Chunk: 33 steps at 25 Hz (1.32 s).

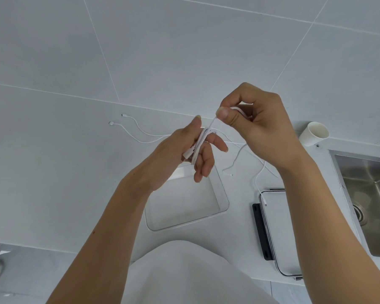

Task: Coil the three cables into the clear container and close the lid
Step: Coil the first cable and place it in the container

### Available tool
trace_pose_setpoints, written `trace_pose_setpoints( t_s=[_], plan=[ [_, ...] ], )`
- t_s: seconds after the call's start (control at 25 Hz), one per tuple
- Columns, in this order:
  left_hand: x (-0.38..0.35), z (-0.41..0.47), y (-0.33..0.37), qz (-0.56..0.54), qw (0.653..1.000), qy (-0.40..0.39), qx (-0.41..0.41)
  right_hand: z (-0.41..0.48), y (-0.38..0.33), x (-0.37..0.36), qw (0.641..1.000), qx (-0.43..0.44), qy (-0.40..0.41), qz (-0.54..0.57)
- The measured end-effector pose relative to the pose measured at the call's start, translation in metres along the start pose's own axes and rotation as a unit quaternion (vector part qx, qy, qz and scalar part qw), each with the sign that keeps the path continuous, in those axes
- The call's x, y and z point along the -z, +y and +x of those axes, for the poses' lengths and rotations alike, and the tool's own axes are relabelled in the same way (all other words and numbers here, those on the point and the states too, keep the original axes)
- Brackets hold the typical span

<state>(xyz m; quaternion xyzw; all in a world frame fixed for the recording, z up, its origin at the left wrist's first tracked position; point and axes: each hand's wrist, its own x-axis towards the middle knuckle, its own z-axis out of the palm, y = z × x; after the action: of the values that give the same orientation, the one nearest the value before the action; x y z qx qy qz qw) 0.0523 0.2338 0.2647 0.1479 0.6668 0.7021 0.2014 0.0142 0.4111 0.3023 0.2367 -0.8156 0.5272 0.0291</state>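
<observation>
**A:** Position of the white cable (199,142)?

**B:** It is held in the air over the bench (53,150), above the far edge of the clear container (225,200). Several turns are wound round the left hand (180,150), which is used as a former. A plug end is seen against the palm side, probably trapped there so the coil cannot unwind.

**A:** Fingers?

**B:** On the left, the fingers (217,144) are partly curled with the turns looped round them. On the right hand (257,128), the strand is pinched between thumb and forefinger and drawn taut, so that the next turn is laid tight, it is judged.

**A:** The rest of the task's things?

**B:** Loose cables (140,137) are left trailing on the bench behind the hands. One plug end lies on the lid (279,227), which is parked to the right of the container, well apart from it. Nothing is seen inside the container.

**A:** Progress?

**B:** Early, it is judged: the first coil is unfinished and the lid is off.

**A:** Other items?

**B:** A paper cup (314,133) and a sink (371,194) are noted at the right.
</observation>
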Motion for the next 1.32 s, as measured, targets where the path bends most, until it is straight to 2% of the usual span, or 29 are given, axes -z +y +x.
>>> trace_pose_setpoints(
  t_s=[0.32, 0.52, 0.72, 1.08, 1.32],
  plan=[
    [-0.008, -0.003, 0.004, -0.044, 0.996, -0.021, -0.072, 0.007, 0.009, -0.004, 1.0, 0.005, 0.007, 0.01],
    [-0.011, -0.003, 0.004, -0.11, 0.987, 0.003, -0.119, 0.003, 0.023, -0.016, 1.0, -0.001, 0.005, 0.021],
    [-0.006, 0.001, 0.004, -0.152, 0.973, 0.063, -0.163, -0.005, 0.036, -0.028, 1.0, -0.014, -0.014, 0.023],
    [0.006, 0.001, 0.004, -0.201, 0.949, 0.152, -0.189, -0.025, 0.038, -0.042, 0.996, -0.044, -0.075, -0.036],
    [0.014, 0.003, 0.002, -0.176, 0.948, 0.212, -0.156, -0.035, 0.026, -0.039, 0.993, -0.035, -0.093, -0.061]
  ],
)
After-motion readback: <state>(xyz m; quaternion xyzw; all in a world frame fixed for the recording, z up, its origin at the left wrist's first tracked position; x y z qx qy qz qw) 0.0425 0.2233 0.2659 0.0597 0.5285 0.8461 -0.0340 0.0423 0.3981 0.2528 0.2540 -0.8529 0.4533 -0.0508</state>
